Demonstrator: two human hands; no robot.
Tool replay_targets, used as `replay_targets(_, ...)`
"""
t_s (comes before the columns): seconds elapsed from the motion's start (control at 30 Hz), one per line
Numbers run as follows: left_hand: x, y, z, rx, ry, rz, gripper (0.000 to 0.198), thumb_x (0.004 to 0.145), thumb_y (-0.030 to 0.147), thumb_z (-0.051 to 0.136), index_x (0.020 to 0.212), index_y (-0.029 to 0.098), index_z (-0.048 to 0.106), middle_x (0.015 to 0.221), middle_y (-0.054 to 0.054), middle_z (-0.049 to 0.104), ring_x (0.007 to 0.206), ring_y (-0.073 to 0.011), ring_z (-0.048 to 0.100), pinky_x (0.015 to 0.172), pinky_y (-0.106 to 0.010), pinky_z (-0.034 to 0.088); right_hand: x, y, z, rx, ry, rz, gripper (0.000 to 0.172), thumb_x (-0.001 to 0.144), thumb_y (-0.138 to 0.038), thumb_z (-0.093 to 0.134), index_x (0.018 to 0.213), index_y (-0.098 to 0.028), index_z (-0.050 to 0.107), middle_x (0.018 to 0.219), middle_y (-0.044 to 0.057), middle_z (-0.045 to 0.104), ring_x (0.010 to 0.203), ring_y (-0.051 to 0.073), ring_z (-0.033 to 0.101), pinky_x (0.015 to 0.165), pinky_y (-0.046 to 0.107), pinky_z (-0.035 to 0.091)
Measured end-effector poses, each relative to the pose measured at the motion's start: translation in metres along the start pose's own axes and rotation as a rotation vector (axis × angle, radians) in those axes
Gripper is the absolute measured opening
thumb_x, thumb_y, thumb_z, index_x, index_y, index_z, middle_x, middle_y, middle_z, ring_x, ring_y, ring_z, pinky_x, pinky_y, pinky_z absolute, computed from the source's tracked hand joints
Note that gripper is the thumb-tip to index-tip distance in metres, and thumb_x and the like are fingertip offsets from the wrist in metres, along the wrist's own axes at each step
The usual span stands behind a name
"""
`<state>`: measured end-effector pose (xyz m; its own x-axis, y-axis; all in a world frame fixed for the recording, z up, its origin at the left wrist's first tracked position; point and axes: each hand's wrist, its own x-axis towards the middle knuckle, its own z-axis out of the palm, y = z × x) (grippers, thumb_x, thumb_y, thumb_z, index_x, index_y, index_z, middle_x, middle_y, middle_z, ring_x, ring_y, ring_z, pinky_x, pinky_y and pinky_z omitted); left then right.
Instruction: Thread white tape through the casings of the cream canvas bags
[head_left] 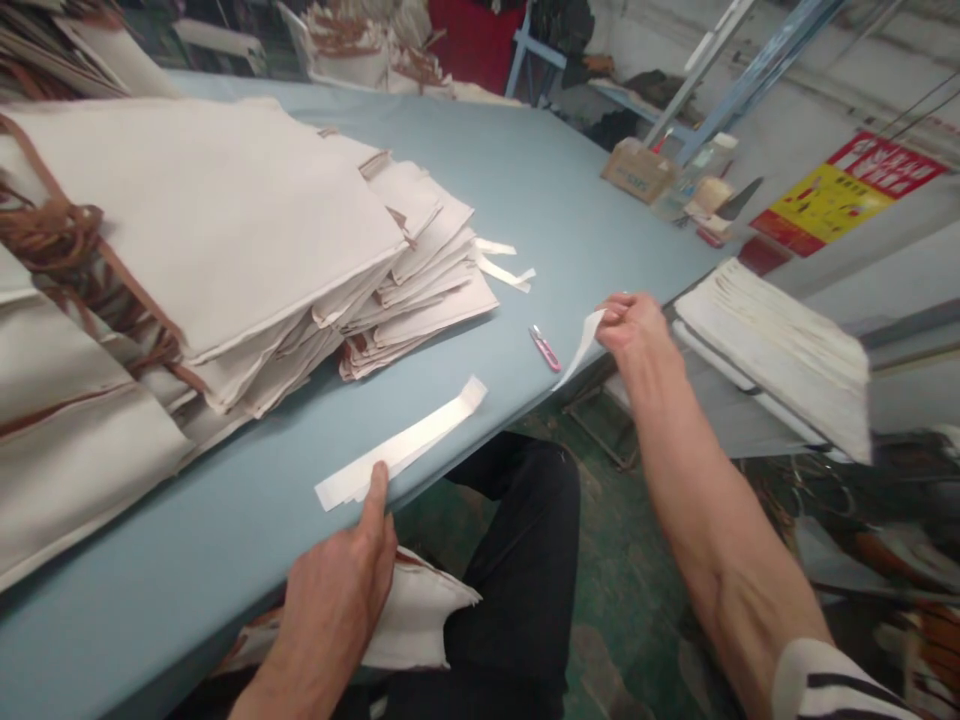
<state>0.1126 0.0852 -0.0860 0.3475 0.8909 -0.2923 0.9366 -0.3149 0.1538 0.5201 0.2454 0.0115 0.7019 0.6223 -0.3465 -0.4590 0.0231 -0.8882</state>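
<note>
A long white fabric strip [405,442] lies near the front edge of the light blue table [525,190]. My left hand [337,590] presses one fingertip on that strip's near end, the other fingers curled under. My right hand [630,325] reaches out past the table edge and pinches the end of a shorter white strip [581,350], which hangs toward the table. A small pink clipper [545,348] lies on the table just left of that strip. A folded cream fabric piece [412,620] rests on my lap under the left hand.
Big stacks of cream bags with brown handles [210,230] cover the table's left. Loose strips [506,265] lie beside them. A stack of cream sheets [780,350] sits on a stand at right. A cardboard box [639,170] and bottles stand at the far edge.
</note>
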Motion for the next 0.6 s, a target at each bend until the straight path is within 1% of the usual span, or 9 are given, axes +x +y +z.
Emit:
replay_targets(0.07,0.001,0.002,0.004,-0.025,0.028,-0.017,0.066,0.112,0.029,0.046,0.175,0.013,0.033,0.066,-0.008,0.081,0.064,-0.0333,0.084,0.059,-0.033,0.058,-0.015,-0.020,-0.002,-0.023,-0.008,-0.058,0.020,0.111,-0.034,0.066,0.106,-0.015,0.068,0.087,-0.002,0.067,0.060,0.008,0.060,0.051,0.018,0.052)
replay_targets(0.13,-0.001,0.004,0.011,-0.106,0.095,-0.021,0.065,0.111,0.027,0.049,0.173,0.012,0.036,0.067,-0.006,0.082,0.063,-0.0309,0.084,0.057,-0.030,0.056,-0.044,-0.026,-0.004,-0.060,-0.053,-0.103,0.029,0.113,-0.024,0.053,0.085,-0.018,0.059,0.066,-0.008,0.054,0.044,0.003,0.043,0.039,0.011,0.034)
replay_targets(0.17,-0.004,0.005,0.016,-0.157,0.148,-0.019,0.064,0.111,0.027,0.050,0.172,0.012,0.039,0.066,-0.005,0.082,0.062,-0.0293,0.083,0.055,-0.029,0.055,-0.064,-0.021,-0.006,-0.090,-0.090,-0.116,0.033,0.111,-0.021,0.050,0.078,-0.019,0.055,0.061,-0.008,0.052,0.042,0.003,0.042,0.037,0.009,0.030)
replay_targets(0.3,-0.019,0.000,0.028,-0.303,0.396,-0.012,0.056,0.112,0.032,0.050,0.166,0.018,0.048,0.065,0.000,0.081,0.058,-0.0259,0.082,0.054,-0.028,0.051,-0.158,0.032,-0.014,-0.273,-0.303,-0.058,0.023,0.093,-0.030,0.071,0.075,-0.017,0.065,0.064,0.002,0.069,0.046,0.011,0.059,0.034,0.016,0.041)
replay_targets(0.37,-0.026,-0.005,0.025,-0.343,0.448,-0.017,0.056,0.112,0.035,0.051,0.166,0.018,0.047,0.068,0.001,0.082,0.056,-0.0252,0.081,0.053,-0.028,0.050,-0.203,0.065,-0.018,-0.355,-0.427,-0.012,0.029,0.084,-0.040,0.082,0.075,-0.017,0.068,0.067,0.004,0.073,0.050,0.015,0.066,0.036,0.019,0.046)
replay_targets(0.43,-0.028,-0.012,0.014,-0.381,0.451,-0.023,0.059,0.111,0.037,0.051,0.167,0.017,0.045,0.073,-0.001,0.085,0.054,-0.0246,0.080,0.053,-0.028,0.051,-0.239,0.091,-0.021,-0.506,-0.600,-0.006,0.036,0.086,-0.051,0.080,0.080,-0.019,0.068,0.076,0.006,0.078,0.060,0.017,0.072,0.043,0.019,0.051)
replay_targets(0.47,-0.027,-0.016,0.008,-0.393,0.426,-0.030,0.060,0.111,0.037,0.050,0.168,0.016,0.046,0.076,-0.002,0.086,0.056,-0.0248,0.081,0.054,-0.028,0.051,-0.251,0.101,-0.022,-0.546,-0.637,-0.003,0.037,0.087,-0.054,0.078,0.082,-0.019,0.068,0.079,0.007,0.079,0.063,0.017,0.073,0.044,0.019,0.051)
replay_targets(0.53,-0.023,-0.022,-0.006,-0.385,0.338,-0.050,0.058,0.110,0.035,0.048,0.165,0.016,0.050,0.082,-0.005,0.088,0.068,-0.0274,0.085,0.060,-0.029,0.054,-0.263,0.116,-0.022,-0.600,-0.663,-0.003,0.037,0.090,-0.056,0.074,0.083,-0.020,0.068,0.079,0.006,0.080,0.062,0.017,0.072,0.046,0.020,0.049)
replay_targets(0.6,-0.018,-0.027,-0.016,-0.370,0.237,-0.067,0.055,0.110,0.034,0.046,0.162,0.020,0.056,0.088,-0.006,0.089,0.082,-0.0297,0.087,0.066,-0.031,0.056,-0.259,0.126,-0.021,-0.609,-0.644,-0.008,0.036,0.091,-0.055,0.072,0.083,-0.020,0.069,0.068,0.002,0.074,0.054,0.014,0.064,0.046,0.021,0.045)
